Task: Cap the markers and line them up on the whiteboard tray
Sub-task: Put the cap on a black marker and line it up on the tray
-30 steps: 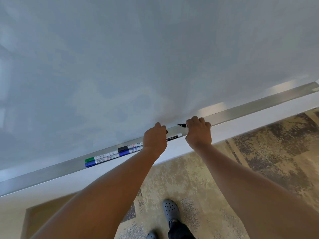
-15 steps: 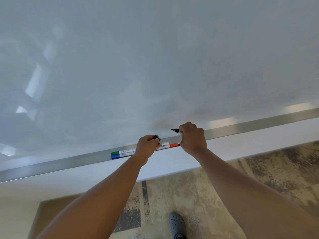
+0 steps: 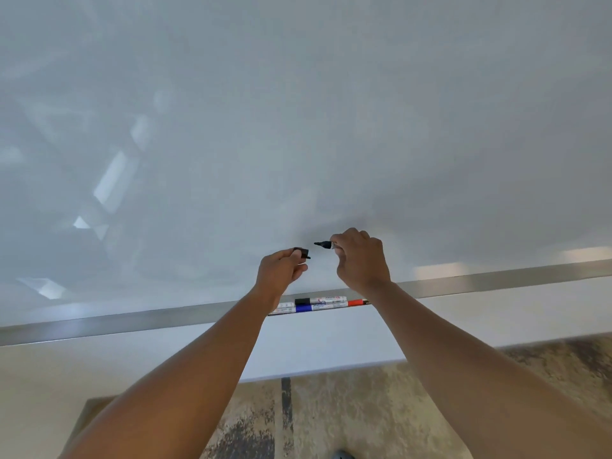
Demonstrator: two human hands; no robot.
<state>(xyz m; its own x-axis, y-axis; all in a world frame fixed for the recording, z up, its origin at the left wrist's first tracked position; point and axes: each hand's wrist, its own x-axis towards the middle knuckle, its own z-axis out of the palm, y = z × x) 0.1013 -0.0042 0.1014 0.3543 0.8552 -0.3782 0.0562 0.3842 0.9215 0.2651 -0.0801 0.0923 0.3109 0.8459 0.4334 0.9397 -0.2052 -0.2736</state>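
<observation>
My right hand (image 3: 361,256) grips an uncapped black marker (image 3: 324,244), its tip pointing left in front of the whiteboard. A short gap away, my left hand (image 3: 280,270) pinches the black cap (image 3: 302,252) with its opening toward the tip. Both hands are above the metal whiteboard tray (image 3: 496,280). On the tray below them lie capped markers end to end and side by side: one with a black cap (image 3: 319,300), one with a blue cap (image 3: 318,307) and a red end (image 3: 357,303). My arms hide parts of these markers.
The whiteboard (image 3: 298,127) fills the upper view, with light reflections at the left. Below the tray runs a white wall strip (image 3: 331,342), then patterned carpet (image 3: 364,419). The tip of a grey shoe (image 3: 342,454) shows at the bottom edge.
Both hands have lifted off the tray to in front of the board, the right carrying the uncapped marker, the left the cap. The view tilted up, so the tray sits lower.
</observation>
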